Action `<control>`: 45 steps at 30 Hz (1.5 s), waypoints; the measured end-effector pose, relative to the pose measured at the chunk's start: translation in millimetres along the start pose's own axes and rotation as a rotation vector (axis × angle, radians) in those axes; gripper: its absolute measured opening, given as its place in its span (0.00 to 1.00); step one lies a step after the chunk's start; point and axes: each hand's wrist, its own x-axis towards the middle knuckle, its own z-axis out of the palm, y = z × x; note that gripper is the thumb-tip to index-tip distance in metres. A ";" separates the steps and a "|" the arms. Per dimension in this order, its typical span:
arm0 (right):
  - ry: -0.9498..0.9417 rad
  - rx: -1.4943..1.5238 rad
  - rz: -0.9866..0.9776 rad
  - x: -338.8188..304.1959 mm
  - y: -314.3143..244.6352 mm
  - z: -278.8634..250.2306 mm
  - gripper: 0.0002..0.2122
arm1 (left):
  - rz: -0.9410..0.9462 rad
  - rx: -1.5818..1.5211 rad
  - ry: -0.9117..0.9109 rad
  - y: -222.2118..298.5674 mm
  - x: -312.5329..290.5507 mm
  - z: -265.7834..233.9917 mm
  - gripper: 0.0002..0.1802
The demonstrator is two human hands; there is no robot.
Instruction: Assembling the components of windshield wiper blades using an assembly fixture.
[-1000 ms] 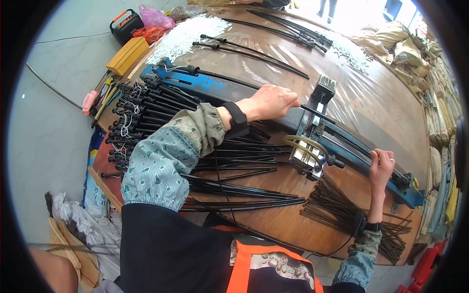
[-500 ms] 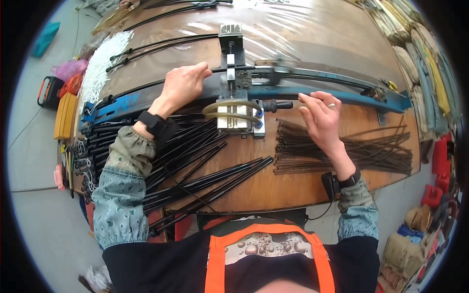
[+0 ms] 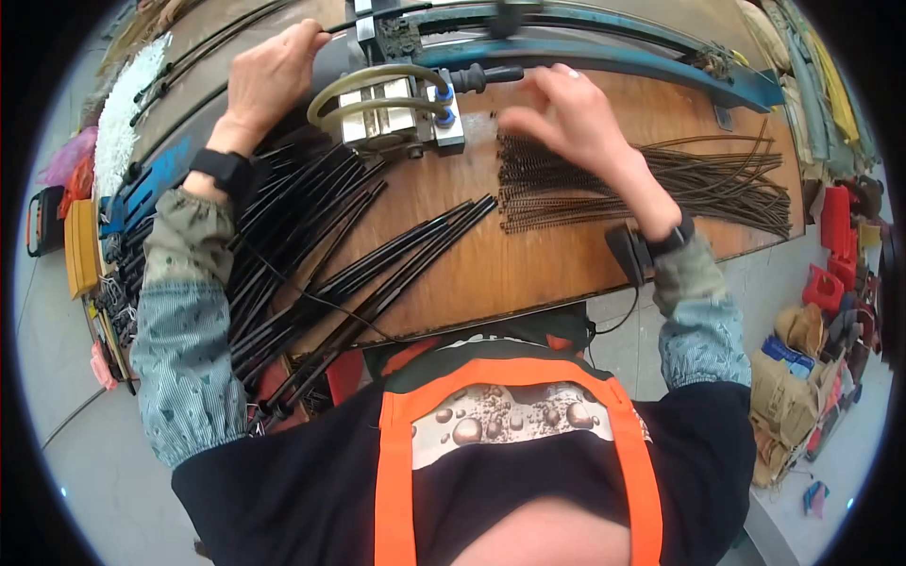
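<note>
My left hand (image 3: 274, 80) is closed at the upper left, its fingers pinched round a thin black rod (image 3: 377, 16). That rod runs right across the metal clamp fixture (image 3: 392, 38). Below the fixture sits a metal block (image 3: 377, 121) with looped, yellowish-brown hoses (image 3: 363, 77). A black ribbed handle-like part (image 3: 483, 78) sticks out to the block's right. My right hand (image 3: 571, 113) is slightly blurred beside its tip, thumb and fingers apart, with nothing visible in them. Beneath that hand lies a bundle of thin brown spring-like coils (image 3: 698, 184).
Many long black rods (image 3: 293, 250) lie at the left, some reaching past the table's front edge (image 3: 444, 325). A blue rail (image 3: 604, 61) spans the back, carrying a blurred dark slide (image 3: 510, 14). White strips (image 3: 132, 90) are heaped at far left. Red containers (image 3: 835, 222) stand right of the table.
The view has shifted, so the bench sits higher and further left. My right hand has opened and moved left over the coil ends. The left hand keeps its pinch on the rod.
</note>
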 end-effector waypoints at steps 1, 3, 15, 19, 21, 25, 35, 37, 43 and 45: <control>0.030 -0.256 -0.176 1.1 1.8 -0.7 0.10 | 0.041 0.057 0.072 -10.9 -2.0 -0.7 0.05; -0.175 -0.284 -0.295 -47.8 -30.2 4.2 0.12 | 0.060 0.132 0.128 -29.3 -7.5 0.0 0.06; -0.274 0.080 -0.020 -40.2 -44.2 33.6 0.04 | -0.480 0.062 -0.455 185.8 -133.9 -60.0 0.09; -0.456 0.219 0.299 -34.3 -42.4 26.5 0.09 | -0.599 -0.023 -0.281 196.6 -160.6 -40.7 0.05; -0.484 0.361 0.413 -30.5 -47.5 28.2 0.10 | -0.584 -0.043 -0.179 198.0 -165.7 -49.8 0.04; -0.357 0.565 0.379 -35.2 -20.5 22.3 0.11 | -0.438 -0.317 -0.184 204.7 -121.6 -66.6 0.04; -0.084 0.162 -0.361 -68.7 -9.0 -2.7 0.17 | -0.175 -0.355 -0.636 205.2 -67.8 -103.1 0.11; -0.083 0.040 -0.469 -79.4 -15.4 -8.7 0.21 | -0.122 -0.402 -0.696 198.2 -51.8 -108.5 0.10; -0.010 0.090 -0.302 -88.3 -26.7 -9.6 0.28 | 0.060 -0.278 -0.756 208.3 -9.0 -101.4 0.06; 0.184 0.131 -0.229 -89.0 -8.1 -22.9 0.30 | 0.148 -0.226 -0.625 201.0 14.7 -96.7 0.06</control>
